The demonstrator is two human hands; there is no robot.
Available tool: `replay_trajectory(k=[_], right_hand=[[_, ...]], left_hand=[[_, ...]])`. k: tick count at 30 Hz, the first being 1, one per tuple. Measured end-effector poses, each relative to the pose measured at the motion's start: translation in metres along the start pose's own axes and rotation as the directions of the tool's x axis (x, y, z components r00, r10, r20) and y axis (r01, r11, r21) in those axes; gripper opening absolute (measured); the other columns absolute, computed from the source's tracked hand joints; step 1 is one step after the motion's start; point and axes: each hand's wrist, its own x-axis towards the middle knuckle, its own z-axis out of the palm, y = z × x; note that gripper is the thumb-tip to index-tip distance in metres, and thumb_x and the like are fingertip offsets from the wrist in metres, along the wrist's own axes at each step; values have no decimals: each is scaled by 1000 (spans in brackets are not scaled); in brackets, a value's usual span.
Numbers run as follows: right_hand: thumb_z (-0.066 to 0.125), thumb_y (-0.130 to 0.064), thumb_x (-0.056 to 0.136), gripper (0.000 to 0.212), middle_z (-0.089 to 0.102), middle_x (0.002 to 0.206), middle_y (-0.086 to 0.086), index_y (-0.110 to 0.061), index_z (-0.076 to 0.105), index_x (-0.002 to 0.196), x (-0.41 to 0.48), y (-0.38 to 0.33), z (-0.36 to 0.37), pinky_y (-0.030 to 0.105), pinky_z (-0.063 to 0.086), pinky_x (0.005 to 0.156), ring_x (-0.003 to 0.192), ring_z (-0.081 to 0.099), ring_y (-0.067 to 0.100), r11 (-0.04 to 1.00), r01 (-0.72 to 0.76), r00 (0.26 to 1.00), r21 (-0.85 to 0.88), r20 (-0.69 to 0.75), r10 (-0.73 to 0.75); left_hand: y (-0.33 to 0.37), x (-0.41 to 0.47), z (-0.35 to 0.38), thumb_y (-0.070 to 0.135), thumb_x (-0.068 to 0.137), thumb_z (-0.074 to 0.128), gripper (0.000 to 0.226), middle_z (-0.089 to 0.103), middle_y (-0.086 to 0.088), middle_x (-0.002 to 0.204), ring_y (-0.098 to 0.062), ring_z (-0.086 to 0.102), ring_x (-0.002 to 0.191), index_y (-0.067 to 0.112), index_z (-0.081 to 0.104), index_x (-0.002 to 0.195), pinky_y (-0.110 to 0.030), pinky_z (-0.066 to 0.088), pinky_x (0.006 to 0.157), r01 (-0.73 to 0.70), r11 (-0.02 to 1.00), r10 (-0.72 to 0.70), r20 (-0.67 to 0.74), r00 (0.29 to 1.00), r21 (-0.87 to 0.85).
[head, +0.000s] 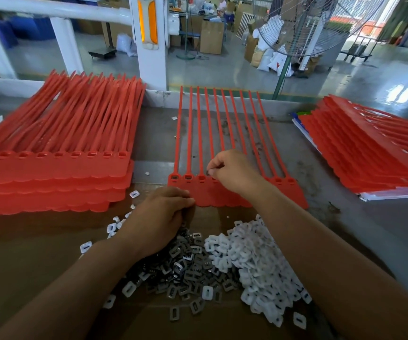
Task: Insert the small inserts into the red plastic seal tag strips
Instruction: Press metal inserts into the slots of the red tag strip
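My right hand (232, 173) hovers over the row of sockets (188, 177) on the red seal tag strip (212, 196) lying flat in front of me. Thumb and forefinger are closed in a tight pinch on what looks like one small insert (208, 172), dark and barely showing at my fingertips. My left hand (160, 218) rests at the near edge of the strip with its fingers curled down where the dark inserts (185, 263) begin. I cannot tell whether it holds any of them or only steadies the sheet. The white inserts (256, 261) are heaped just beside the dark ones on the cardboard (38, 241). These pieces look light, hard and smooth, so I judge they slip or flip easily. I take each by its narrow edges with two fingertips, never from the flat face, so it drops square into the socket. The strip itself is thin plastic, and its long tails (199, 123) would flop if lifted. I judge it is better left lying and held down by the broad flat tab near me. More strips wait in the left stack (51, 168) and the right stack (374, 153).
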Motion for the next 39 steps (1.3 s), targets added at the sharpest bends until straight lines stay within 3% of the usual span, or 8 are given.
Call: replay_trajectory(k=[5, 12, 17, 20, 28, 34, 39], right_hand=[[52, -7, 90, 20, 66, 108, 15, 5, 67, 96, 8, -4, 12, 26, 45, 69, 98, 62, 21, 994, -75, 996, 76, 46, 71], [50, -8, 91, 24, 63, 111, 22, 8, 65, 99, 10, -2, 15, 40, 48, 84, 102, 59, 31, 991, -122, 991, 52, 52, 120], [50, -11, 91, 23, 66, 90, 15, 4, 68, 92, 12, -1, 18, 28, 47, 68, 75, 58, 18, 991, -128, 990, 26, 64, 126], [54, -16, 89, 20, 67, 93, 10, -2, 67, 95, 14, 1, 20, 30, 50, 73, 86, 63, 20, 987, -159, 987, 37, 41, 158], [57, -15, 87, 16, 67, 99, 7, -6, 69, 95, 17, 1, 23, 31, 52, 79, 90, 62, 18, 990, -140, 990, 16, 32, 139], [64, -10, 82, 8, 66, 101, 0, -15, 68, 87, 14, 1, 21, 20, 40, 70, 84, 52, 7, 985, -129, 992, 111, 10, 128], [65, -13, 83, 10, 67, 105, 2, -14, 70, 92, 13, 0, 20, 21, 42, 75, 87, 54, 8, 987, -135, 991, 89, 37, 132]], left_hand=[[0, 0, 1, 2, 84, 49, 39, 53, 3, 130, -12, 44, 121, 18, 60, 118, -11, 22, 96, 4, 1000, -4, -3, 1000, -5], [-1, -1, 1, 1, 84, 48, 40, 51, 2, 131, -12, 42, 123, 17, 60, 119, -10, 21, 96, 0, 1000, 0, -4, 1000, 6], [-1, -1, 0, 2, 85, 47, 40, 50, 3, 132, -11, 41, 123, 18, 58, 121, -10, 19, 95, -7, 1000, 7, 0, 1000, 10], [0, -1, 0, 1, 85, 47, 41, 50, 3, 132, -11, 41, 123, 18, 59, 120, -10, 20, 96, -3, 1000, 3, 0, 1000, 7], [0, -1, -1, 2, 86, 47, 40, 50, 2, 133, -12, 41, 123, 17, 58, 121, -8, 19, 94, -11, 1000, 11, 5, 1000, 15], [0, 0, -1, 2, 86, 47, 40, 50, 2, 133, -11, 41, 124, 18, 58, 121, -11, 21, 96, -7, 1000, 7, 10, 1000, 16], [0, 0, 0, 1, 85, 47, 40, 50, 2, 133, -11, 42, 123, 17, 58, 121, -12, 22, 97, -3, 1000, 3, 12, 1000, 11]])
